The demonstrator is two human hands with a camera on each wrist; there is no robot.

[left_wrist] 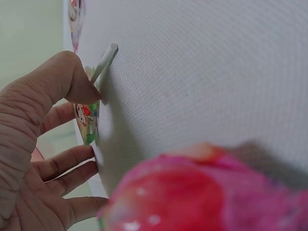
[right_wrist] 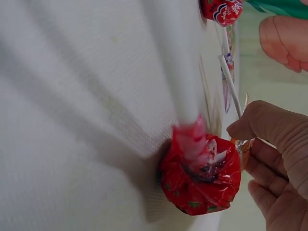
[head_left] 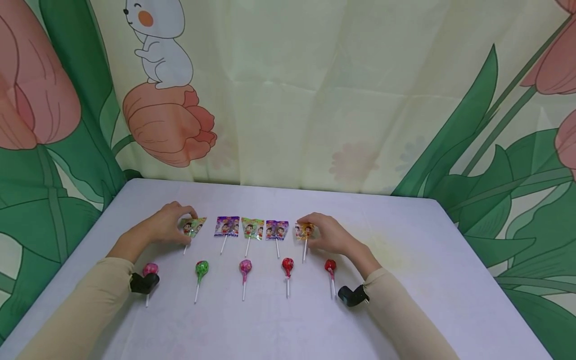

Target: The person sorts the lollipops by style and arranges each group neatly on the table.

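At the left end of the back row, my left hand pinches a flat lollipop in a green wrapper between thumb and fingers. Its white stick points toward the near side in the left wrist view. On the other end of that row, an orange-wrapped flat lollipop is held by my right hand, thumb and fingers at the wrapper's right side. Between the hands lie a purple-wrapped lollipop, a second green-wrapped one and another purple one, sticks toward me.
A front row of round lollipops runs nearer me: a pink one beside the left wrist, a green one, another pink, a red one and another red by the right wrist. A printed curtain hangs behind the white table.
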